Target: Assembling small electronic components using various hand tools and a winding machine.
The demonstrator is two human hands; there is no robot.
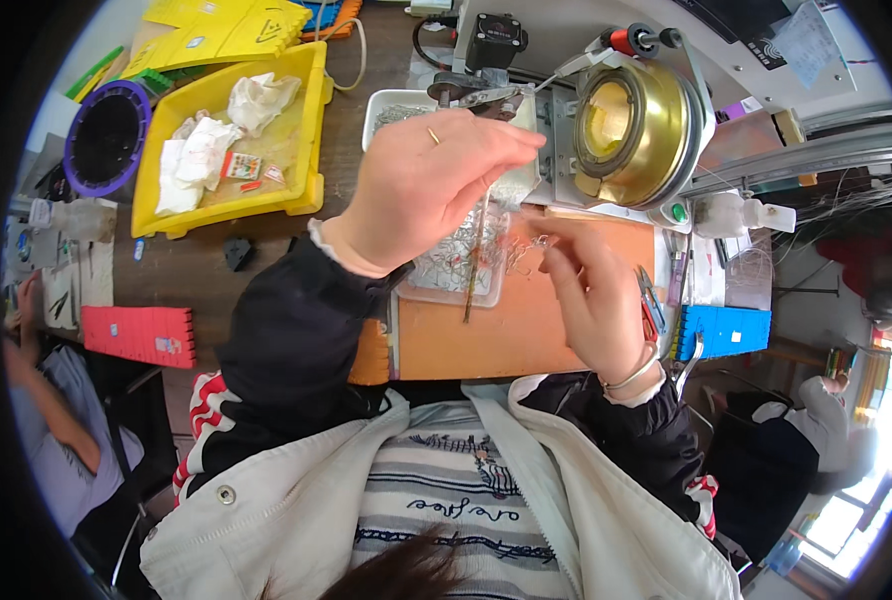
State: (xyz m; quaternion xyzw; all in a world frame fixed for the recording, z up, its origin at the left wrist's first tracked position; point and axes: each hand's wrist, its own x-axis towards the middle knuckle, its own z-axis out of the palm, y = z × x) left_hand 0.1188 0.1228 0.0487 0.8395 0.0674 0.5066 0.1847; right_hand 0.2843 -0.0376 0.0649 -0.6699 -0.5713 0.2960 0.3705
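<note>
Over clear tray [466,285], left hand [431,180] pinching wire [478,250]

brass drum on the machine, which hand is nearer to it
Left. The left hand is raised just beside the brass drum, level with it. The right hand sits lower, over the orange mat.

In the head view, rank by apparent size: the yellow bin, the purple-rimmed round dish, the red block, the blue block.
1. yellow bin, clearly largest.
2. purple-rimmed round dish.
3. red block and blue block: they look much alike, and fisheye bending near the rim makes ranking them unsure.
</note>
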